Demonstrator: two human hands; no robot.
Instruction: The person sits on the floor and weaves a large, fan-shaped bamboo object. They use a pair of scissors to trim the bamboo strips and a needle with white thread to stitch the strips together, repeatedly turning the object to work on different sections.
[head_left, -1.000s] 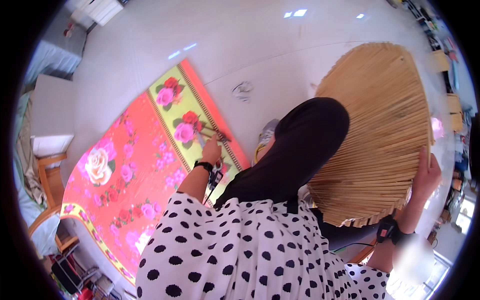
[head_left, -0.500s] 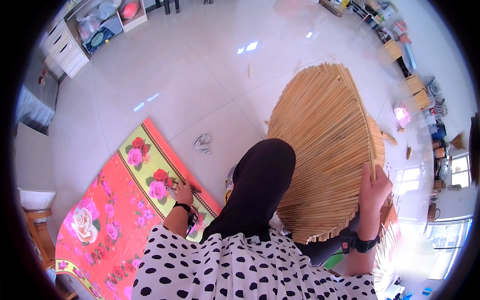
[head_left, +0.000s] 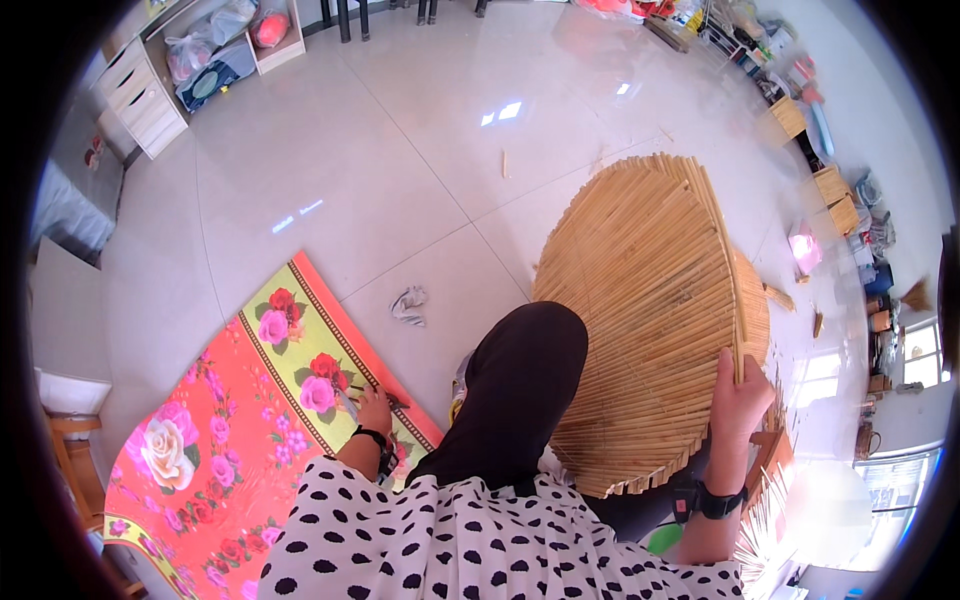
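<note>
A large rounded mat of thin bamboo-like strips (head_left: 640,320) leans over my right leg, its strips lying side by side. My right hand (head_left: 742,395) is closed around its right edge, where a longer strip (head_left: 722,240) runs upward. To the left, a red and yellow floral sheet (head_left: 235,450) is spread beside my bent left knee (head_left: 530,370). My left hand (head_left: 375,410) is down on its yellow band with the fingers curled. A small dark brown piece (head_left: 398,398) shows at those fingers; I cannot make out what it belongs to.
A crumpled grey-white rag (head_left: 408,305) lies on the tiled floor ahead. Wood scraps (head_left: 778,297) are scattered beyond the mat. A drawer cabinet (head_left: 145,105) stands far left, and assorted goods line the right wall. A wooden chair (head_left: 75,460) is at the left edge.
Everything sits slightly lower in the picture, as the view has tilted up. My right hand still grips the mat's edge. My left hand stays at the same part of the sheet.
</note>
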